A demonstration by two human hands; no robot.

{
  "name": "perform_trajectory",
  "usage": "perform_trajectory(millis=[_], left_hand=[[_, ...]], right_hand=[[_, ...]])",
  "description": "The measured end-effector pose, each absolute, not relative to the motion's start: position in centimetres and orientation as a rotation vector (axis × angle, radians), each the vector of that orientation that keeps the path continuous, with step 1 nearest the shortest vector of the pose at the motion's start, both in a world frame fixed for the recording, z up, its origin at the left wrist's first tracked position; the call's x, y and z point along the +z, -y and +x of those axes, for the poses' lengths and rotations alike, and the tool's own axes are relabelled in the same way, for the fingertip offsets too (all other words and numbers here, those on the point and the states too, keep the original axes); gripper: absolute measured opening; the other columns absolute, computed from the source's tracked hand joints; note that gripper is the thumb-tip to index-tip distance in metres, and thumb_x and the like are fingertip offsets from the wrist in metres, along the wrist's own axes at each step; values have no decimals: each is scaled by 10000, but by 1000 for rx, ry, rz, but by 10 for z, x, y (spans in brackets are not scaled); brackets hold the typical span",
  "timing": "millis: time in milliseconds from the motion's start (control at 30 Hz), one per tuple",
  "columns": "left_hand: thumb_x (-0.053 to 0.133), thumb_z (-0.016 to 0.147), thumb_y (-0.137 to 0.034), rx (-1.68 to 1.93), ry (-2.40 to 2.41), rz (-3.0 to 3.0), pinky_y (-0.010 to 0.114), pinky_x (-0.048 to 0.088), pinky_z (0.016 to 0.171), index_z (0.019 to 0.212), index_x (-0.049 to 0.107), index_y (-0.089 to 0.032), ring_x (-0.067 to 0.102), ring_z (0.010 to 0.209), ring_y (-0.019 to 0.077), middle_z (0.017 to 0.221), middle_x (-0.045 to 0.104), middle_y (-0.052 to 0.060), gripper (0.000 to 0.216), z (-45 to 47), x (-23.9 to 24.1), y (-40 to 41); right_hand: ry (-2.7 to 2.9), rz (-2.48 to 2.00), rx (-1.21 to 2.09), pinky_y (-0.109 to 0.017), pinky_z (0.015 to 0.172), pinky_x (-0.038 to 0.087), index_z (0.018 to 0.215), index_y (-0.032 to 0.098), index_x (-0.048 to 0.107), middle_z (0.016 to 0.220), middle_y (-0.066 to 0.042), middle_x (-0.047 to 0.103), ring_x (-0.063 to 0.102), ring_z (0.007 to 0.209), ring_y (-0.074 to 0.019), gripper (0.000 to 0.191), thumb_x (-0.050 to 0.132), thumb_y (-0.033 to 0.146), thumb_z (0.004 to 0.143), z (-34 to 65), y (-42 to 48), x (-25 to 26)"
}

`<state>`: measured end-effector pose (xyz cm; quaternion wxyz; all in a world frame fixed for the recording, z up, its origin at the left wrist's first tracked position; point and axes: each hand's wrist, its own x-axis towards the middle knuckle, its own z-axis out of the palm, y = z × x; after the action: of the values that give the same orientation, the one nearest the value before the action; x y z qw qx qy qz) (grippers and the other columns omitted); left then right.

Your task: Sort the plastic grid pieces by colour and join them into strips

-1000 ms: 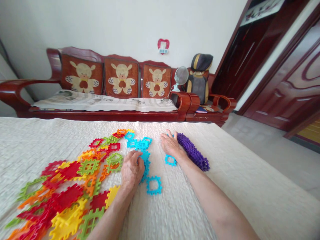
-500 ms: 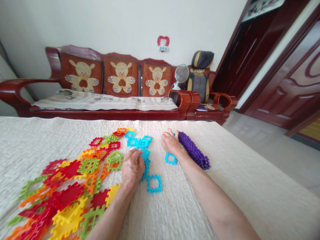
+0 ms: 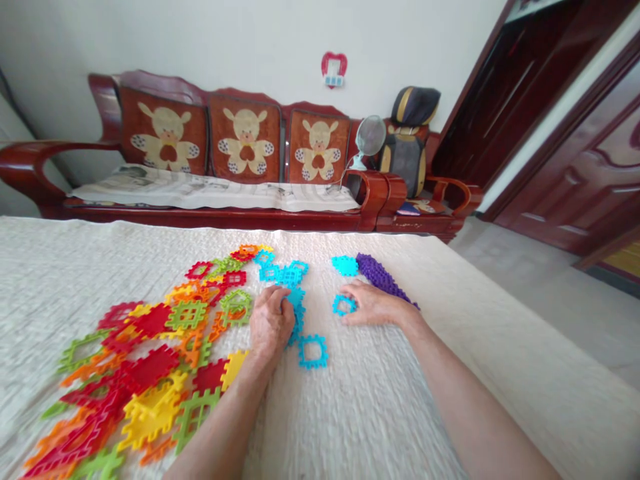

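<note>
My right hand point(image 3: 374, 304) is at a small blue square frame piece point(image 3: 344, 306) with toothed edges, its fingers at the far edge and its thumb at the near edge. The piece lies on the cloth. My left hand point(image 3: 271, 321) rests with curled fingers against the left side of several overlapping blue pieces point(image 3: 297, 312); its fingertips are hidden. Nearer to me lies another blue square frame point(image 3: 313, 351). Beyond my right hand a solid blue piece point(image 3: 345, 265) lies beside a long row of purple pieces point(image 3: 381, 275).
Red, yellow, orange and green toothed pieces point(image 3: 153, 367) spread in a loose heap on the left. A pale quilted cloth point(image 3: 380, 413) covers the table. Behind its far edge stand a wooden sofa point(image 3: 210, 217) with bear cushions and a small fan point(image 3: 371, 135).
My right hand has come back from beside the purple row to the small blue frame, uncovering the solid blue piece. My left hand stays by the blue pieces. The view has tilted slightly.
</note>
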<state>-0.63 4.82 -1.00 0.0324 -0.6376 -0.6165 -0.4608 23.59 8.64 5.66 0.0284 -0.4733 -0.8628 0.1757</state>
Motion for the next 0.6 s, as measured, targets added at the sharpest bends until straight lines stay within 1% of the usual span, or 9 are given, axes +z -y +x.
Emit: perform_trajectory(millis=[67, 167, 267, 333, 400, 467, 600], left_hand=[[447, 793, -152, -1414, 1899, -1966, 314, 502, 837, 895, 696, -183, 633, 918, 207, 984, 681, 64, 271, -7, -10, -49], [450, 792, -151, -1405, 1909, -1963, 312, 503, 829, 895, 698, -188, 632, 920, 207, 986, 681, 63, 271, -6, -10, -48], [453, 793, -148, -1411, 1919, -1958, 306, 505, 815, 896, 697, -192, 631, 920, 205, 992, 679, 62, 268, -5, -8, -47], [456, 793, -146, -1417, 1917, -1957, 305, 506, 808, 896, 696, -190, 634, 907, 202, 995, 678, 65, 265, -5, -8, -47], [460, 792, -143, -1417, 1914, -1959, 305, 507, 806, 895, 696, -186, 637, 894, 200, 993, 679, 67, 261, -5, -9, -47], [462, 789, -138, -1413, 1913, -1957, 305, 507, 803, 894, 695, -187, 638, 892, 200, 987, 680, 67, 260, -5, -9, -47], [462, 786, -133, -1414, 1899, -1954, 297, 510, 796, 889, 692, -195, 637, 901, 198, 978, 681, 61, 259, -5, -10, -47]], right_hand=[[2694, -1504, 449, -346, 889, 433, 1056, 174, 633, 1065, -104, 607, 552, 1031, -261, 438, 681, 302, 640, 229, -84, 56], [2674, -1512, 405, -325, 867, 433, 1039, 178, 627, 1049, -95, 593, 554, 998, -241, 400, 666, 256, 648, 224, -83, 56], [2538, -1493, 198, -317, 877, 424, 1135, 169, 571, 1100, -100, 559, 539, 1000, -219, 438, 622, 201, 702, 227, -89, 54], [2388, -1519, -35, -336, 904, 408, 1214, 156, 512, 1151, -119, 533, 513, 1042, -226, 484, 579, 149, 734, 231, -97, 52], [2284, -1548, -214, -353, 914, 397, 1252, 155, 477, 1174, -128, 524, 496, 1066, -237, 513, 545, 106, 746, 234, -106, 49], [2246, -1580, -308, -358, 911, 392, 1261, 165, 471, 1175, -125, 531, 494, 1065, -241, 521, 521, 77, 749, 236, -116, 46], [2275, -1587, -361, -356, 896, 387, 1244, 174, 487, 1191, -117, 539, 502, 1044, -237, 474, 475, 67, 782, 234, -128, 39]])
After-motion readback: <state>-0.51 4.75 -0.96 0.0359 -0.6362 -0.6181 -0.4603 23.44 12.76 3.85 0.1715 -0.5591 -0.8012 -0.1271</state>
